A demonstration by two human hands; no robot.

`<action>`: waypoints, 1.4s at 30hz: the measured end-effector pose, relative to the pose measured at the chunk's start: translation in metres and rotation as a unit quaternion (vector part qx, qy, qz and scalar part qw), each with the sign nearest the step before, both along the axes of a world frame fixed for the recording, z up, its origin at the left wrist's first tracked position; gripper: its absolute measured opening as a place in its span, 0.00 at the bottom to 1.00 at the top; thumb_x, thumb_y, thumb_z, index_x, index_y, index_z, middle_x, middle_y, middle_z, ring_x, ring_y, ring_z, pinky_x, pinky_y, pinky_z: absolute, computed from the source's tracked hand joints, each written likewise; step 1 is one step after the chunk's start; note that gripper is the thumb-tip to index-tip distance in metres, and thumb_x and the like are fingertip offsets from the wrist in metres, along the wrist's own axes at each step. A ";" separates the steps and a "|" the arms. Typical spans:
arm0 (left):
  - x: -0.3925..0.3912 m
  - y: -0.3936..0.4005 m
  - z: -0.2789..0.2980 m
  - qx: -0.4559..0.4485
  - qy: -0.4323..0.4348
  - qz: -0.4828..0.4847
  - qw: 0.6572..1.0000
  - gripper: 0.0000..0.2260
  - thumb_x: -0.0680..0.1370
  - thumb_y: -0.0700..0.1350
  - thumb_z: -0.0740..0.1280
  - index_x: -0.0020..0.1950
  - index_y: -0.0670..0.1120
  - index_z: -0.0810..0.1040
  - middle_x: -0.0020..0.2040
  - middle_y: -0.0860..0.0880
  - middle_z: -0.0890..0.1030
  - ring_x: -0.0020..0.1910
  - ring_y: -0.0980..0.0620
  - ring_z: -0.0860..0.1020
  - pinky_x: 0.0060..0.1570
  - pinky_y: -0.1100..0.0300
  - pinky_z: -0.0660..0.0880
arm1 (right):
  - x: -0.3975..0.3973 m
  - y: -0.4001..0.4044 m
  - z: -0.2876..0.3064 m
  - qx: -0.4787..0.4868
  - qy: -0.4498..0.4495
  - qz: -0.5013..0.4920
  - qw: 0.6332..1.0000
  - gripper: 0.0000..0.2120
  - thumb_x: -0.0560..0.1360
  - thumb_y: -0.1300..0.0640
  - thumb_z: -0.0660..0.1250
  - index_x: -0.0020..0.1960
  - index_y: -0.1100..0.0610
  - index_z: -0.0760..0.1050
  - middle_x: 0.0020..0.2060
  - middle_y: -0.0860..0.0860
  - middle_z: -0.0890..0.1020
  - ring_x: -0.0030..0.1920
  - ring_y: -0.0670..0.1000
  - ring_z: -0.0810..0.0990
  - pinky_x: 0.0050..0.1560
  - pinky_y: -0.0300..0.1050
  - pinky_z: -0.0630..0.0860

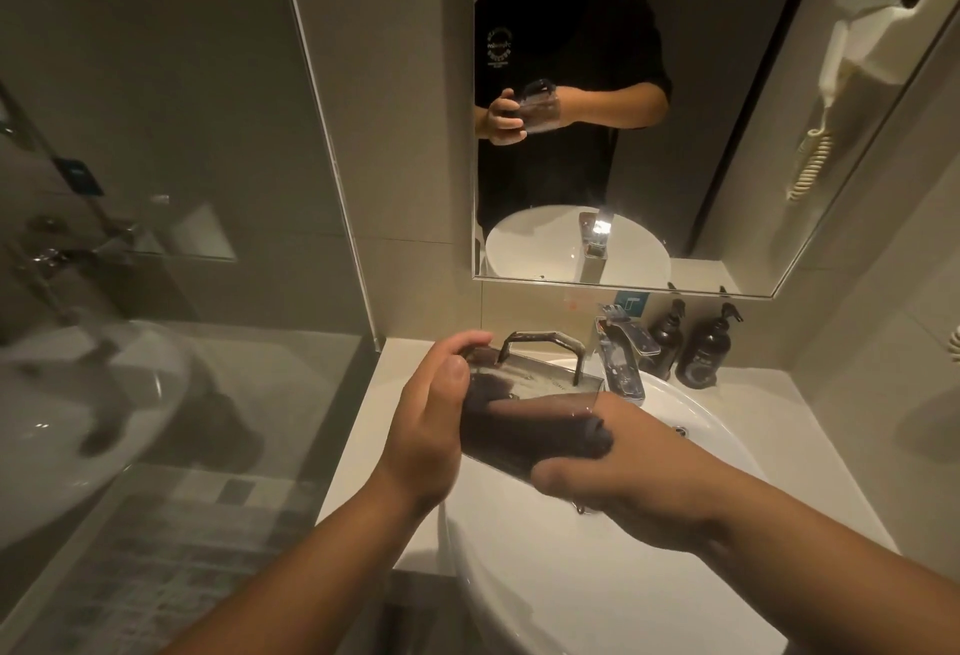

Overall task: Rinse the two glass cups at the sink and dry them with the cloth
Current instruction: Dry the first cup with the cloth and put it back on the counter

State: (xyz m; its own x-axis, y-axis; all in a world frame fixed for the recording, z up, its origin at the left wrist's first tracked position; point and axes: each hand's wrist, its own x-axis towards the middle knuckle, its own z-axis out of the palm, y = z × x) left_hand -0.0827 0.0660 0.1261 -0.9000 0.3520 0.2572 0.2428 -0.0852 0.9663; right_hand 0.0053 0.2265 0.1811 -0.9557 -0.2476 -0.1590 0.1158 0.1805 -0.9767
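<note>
I hold a clear glass cup (543, 378) with an angular handle on its side above the white sink basin (582, 587). A dark cloth (524, 433) is stuffed inside the cup and shows through the glass. My left hand (431, 420) grips the cup's left end, thumb on top. My right hand (628, 472) is closed around the cup's right end, where the cloth bunches out against my fingers. Only one cup is in view.
The chrome faucet (621, 363) stands just behind the cup, with no water visibly running. Two dark pump bottles (701, 355) sit on the counter's back right. A mirror (623, 134) hangs above, a wall hair dryer (883, 15) at right, and a glass partition (208, 238) at left.
</note>
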 end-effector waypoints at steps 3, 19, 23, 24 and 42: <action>-0.001 -0.004 -0.004 -0.015 0.091 -0.003 0.996 0.19 0.76 0.66 0.56 0.60 0.61 0.76 0.59 0.48 0.81 0.58 0.43 0.80 0.58 0.37 0.77 | 0.000 -0.002 -0.001 -0.230 -0.058 -0.011 0.971 0.22 0.62 0.66 0.70 0.55 0.56 0.82 0.54 0.63 0.82 0.55 0.59 0.81 0.58 0.49 0.78; 0.003 0.012 0.006 -0.003 -0.256 -0.049 0.965 0.17 0.83 0.52 0.58 0.47 0.53 0.85 0.49 0.45 0.86 0.49 0.47 0.84 0.47 0.53 0.78 | 0.004 0.005 -0.004 0.455 0.257 0.183 0.833 0.22 0.66 0.62 0.56 0.57 0.46 0.71 0.50 0.47 0.77 0.46 0.55 0.75 0.44 0.48 0.76; 0.008 0.010 0.001 0.001 -0.194 -0.020 0.981 0.16 0.84 0.48 0.58 0.47 0.53 0.85 0.48 0.48 0.85 0.53 0.44 0.82 0.49 0.51 0.79 | 0.012 0.001 -0.003 0.390 0.241 0.167 0.873 0.27 0.67 0.65 0.59 0.62 0.45 0.71 0.52 0.46 0.79 0.45 0.55 0.75 0.43 0.48 0.77; 0.009 0.010 0.000 0.000 -0.177 -0.017 0.984 0.15 0.83 0.48 0.58 0.47 0.53 0.85 0.48 0.49 0.85 0.53 0.43 0.82 0.52 0.50 0.79 | 0.013 0.000 -0.001 0.371 0.233 0.156 0.885 0.29 0.67 0.65 0.59 0.65 0.45 0.71 0.54 0.44 0.79 0.45 0.51 0.76 0.46 0.45 0.77; 0.022 -0.006 0.002 -0.031 0.124 -0.010 0.992 0.22 0.75 0.59 0.55 0.60 0.48 0.77 0.56 0.47 0.80 0.54 0.44 0.80 0.51 0.46 0.81 | 0.024 0.006 -0.014 -0.211 -0.030 0.031 0.976 0.32 0.62 0.59 0.74 0.66 0.59 0.73 0.62 0.64 0.76 0.61 0.63 0.76 0.60 0.57 0.76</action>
State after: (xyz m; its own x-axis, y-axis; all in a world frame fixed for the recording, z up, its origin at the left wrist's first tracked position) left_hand -0.0609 0.0597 0.1276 -0.8050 0.3912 0.4461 0.4719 -0.0337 0.8810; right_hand 0.0296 0.2321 0.1667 -0.9288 -0.3609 -0.0845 0.1759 -0.2285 -0.9575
